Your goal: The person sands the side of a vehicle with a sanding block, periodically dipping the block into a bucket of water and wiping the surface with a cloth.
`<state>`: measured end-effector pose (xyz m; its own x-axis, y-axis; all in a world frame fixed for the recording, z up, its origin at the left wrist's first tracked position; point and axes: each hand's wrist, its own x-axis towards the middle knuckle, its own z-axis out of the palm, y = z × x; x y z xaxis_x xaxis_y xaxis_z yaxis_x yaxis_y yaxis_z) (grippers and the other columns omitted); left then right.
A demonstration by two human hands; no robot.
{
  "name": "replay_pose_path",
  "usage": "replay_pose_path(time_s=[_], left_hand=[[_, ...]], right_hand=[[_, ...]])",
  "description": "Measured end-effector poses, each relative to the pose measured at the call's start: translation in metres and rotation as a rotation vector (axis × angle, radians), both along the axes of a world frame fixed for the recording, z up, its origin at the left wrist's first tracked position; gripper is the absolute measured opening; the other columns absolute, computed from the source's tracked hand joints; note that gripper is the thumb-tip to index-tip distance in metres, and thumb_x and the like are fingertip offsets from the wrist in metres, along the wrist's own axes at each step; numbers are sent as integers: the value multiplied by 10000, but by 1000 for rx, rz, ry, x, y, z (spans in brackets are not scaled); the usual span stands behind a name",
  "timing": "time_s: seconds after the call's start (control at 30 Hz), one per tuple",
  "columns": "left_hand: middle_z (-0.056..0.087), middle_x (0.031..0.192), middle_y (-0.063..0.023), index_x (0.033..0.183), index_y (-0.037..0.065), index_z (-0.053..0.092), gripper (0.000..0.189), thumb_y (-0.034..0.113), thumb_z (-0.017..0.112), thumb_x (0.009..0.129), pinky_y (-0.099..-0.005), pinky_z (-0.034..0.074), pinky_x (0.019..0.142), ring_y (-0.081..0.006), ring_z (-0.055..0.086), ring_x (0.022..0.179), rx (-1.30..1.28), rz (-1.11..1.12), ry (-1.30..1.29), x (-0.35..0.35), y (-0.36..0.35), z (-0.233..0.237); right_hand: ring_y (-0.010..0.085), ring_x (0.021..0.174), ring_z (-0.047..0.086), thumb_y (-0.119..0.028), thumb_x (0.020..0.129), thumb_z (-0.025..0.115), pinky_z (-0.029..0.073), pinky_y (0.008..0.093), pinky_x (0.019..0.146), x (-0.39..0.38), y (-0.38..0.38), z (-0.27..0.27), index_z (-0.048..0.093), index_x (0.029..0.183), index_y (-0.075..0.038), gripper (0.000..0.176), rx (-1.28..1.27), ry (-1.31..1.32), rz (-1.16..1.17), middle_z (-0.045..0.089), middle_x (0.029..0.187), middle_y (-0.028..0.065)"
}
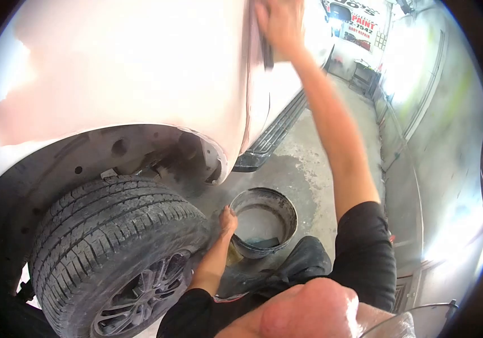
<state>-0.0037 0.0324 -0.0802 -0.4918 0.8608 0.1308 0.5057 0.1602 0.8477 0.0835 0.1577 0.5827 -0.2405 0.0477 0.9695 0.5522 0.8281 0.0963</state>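
My left hand (pixel 228 221) is closed at the left rim of a round bucket (pixel 293 225), low beside the tire. Cloudy greyish water (pixel 255 222) fills the bottom of the bucket, and a dark flat piece (pixel 265 243) lies in it at the near side. High on the vehicle, my right hand (pixel 282 28) presses against the body side near a vertical panel seam, blurred by motion. A dark narrow strip (pixel 268 55) shows under its palm, seemingly held there; its kind cannot be made out. Pinkish, sanded-looking patches cover the white body panel (pixel 140 67).
A treaded tire (pixel 112 219) with a spoked wheel (pixel 145 296) stands under the open wheel arch (pixel 117 135). A black running board (pixel 281 132) runs along the vehicle's side. Wet concrete floor (pixel 309 163) lies beyond the bucket, with a wall (pixel 444 141) to the right.
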Motion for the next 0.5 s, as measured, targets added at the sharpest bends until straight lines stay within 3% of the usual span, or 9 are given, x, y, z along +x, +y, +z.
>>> replay_pose_path(time_s=[0.03,0.13,0.17,0.23,0.27,0.33,0.43,0.5], left_hand=[[652,1112,-268,1248,27,579,284,163,541,1001,-548,493,923,-467,621,1066,-11,3,17,0,0,-4],[641,1130,-270,1275,34,568,303,169,540,1006,-539,486,947,-461,608,1098,-41,4,55,0,6,1],[636,1139,-271,1289,35,562,313,170,537,1008,-537,485,953,-460,603,1109,-73,-1,56,0,0,5],[628,1154,-271,1306,35,552,325,172,534,1012,-534,484,959,-459,598,1121,-119,6,57,0,0,11],[626,1160,-271,1308,33,548,327,174,534,1013,-534,484,960,-459,599,1121,-141,17,54,2,1,7],[623,1168,-272,1310,29,545,330,176,533,1015,-535,484,965,-461,598,1126,-171,25,46,6,-4,6],[620,1176,-273,1307,23,545,330,176,536,1015,-538,484,970,-465,597,1131,-144,25,47,4,-6,14],[617,1181,-273,1304,21,548,329,174,540,1012,-540,487,969,-470,598,1125,-82,33,66,3,1,-7]], right_hand=[[548,1127,538,-208,950,592,480,594,986,-12,-23,38,622,1370,-141,426,248,139,-89,466,1327,380],[552,1185,518,-213,947,595,427,601,1053,-16,-67,76,610,1395,-138,454,52,167,-207,514,1319,377],[571,1219,498,-204,935,618,387,616,1090,-16,-25,72,597,1426,-173,492,201,154,-234,521,1340,385],[584,1231,487,-204,927,643,385,638,1077,-10,-10,17,567,1466,-212,545,348,106,-58,476,1386,415],[592,1205,495,-198,930,649,405,639,1056,-9,-18,-24,532,1500,-248,583,97,103,-200,459,1384,428],[584,1185,510,-232,944,637,424,630,1044,0,-38,-46,515,1512,-260,582,-179,78,-145,473,1352,420],[580,1166,521,-263,934,644,445,621,1027,-10,-18,14,522,1506,-266,584,89,113,-205,469,1318,415],[573,1166,524,-275,934,638,459,605,1014,-11,-42,65,526,1500,-269,577,44,111,-219,481,1291,410]])
